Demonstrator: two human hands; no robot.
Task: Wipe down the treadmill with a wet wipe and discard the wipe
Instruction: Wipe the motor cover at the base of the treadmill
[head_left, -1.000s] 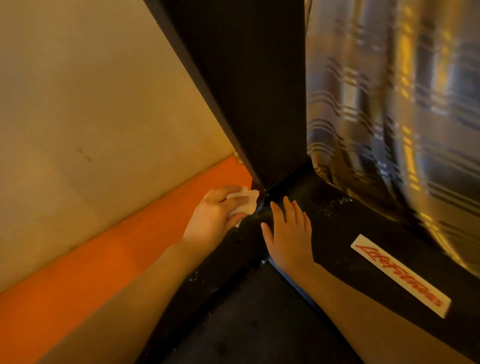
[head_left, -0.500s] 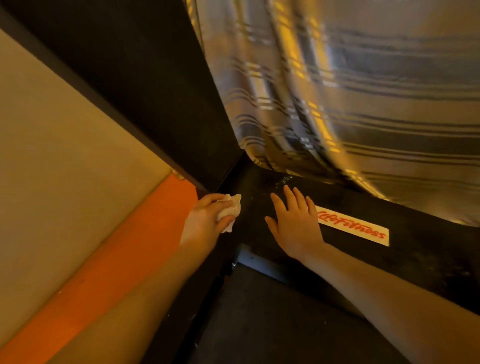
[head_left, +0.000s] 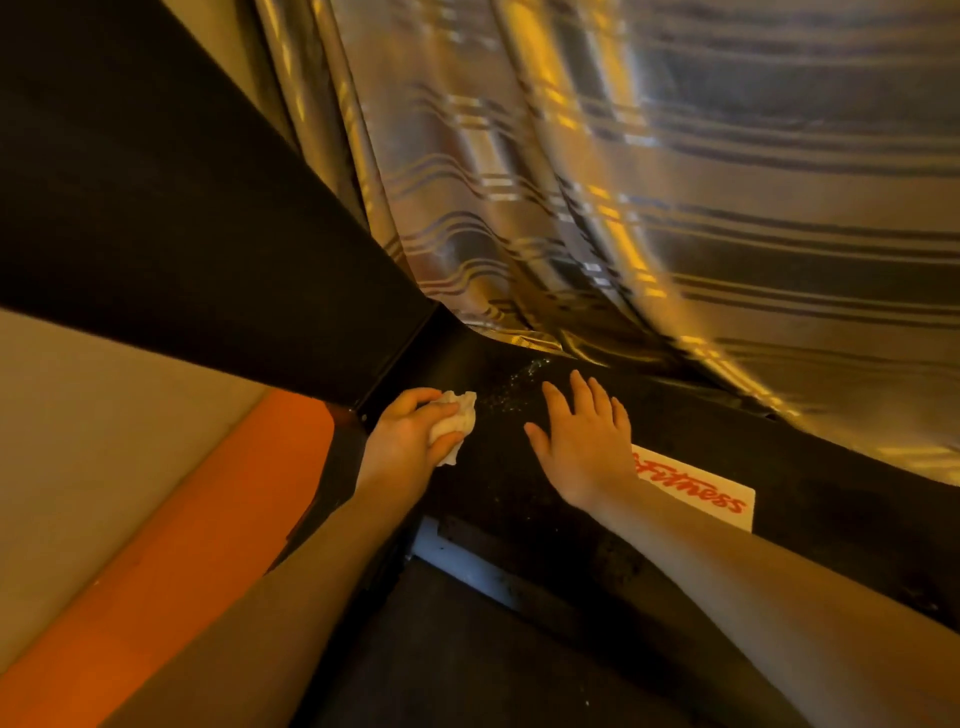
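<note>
The left hand (head_left: 410, 434) grips the crumpled wet wipe (head_left: 454, 423), fingers curled round it, and now presses it on the flat black front cover of the treadmill (head_left: 498, 478), just right of the dark upright (head_left: 208, 249); a second ago the wipe sat in the corner at the foot of that upright, so the stroke has moved off the corner and onto the cover; judged from this, wiping is in progress and discarding has not begun. A scatter of pale specks (head_left: 511, 387) lies just beyond the wipe, between the two hands, so that patch appears not yet cleaned. The right hand (head_left: 582, 441) lies flat on the cover, fingers straight and spread, holding nothing; it has kept the same bracing posture throughout. It now overlaps the left end of the white logo sticker (head_left: 696, 493), which was fully visible earlier. The striped curtain (head_left: 675, 208) fills more of the view than before, the camera having turned right.
</note>
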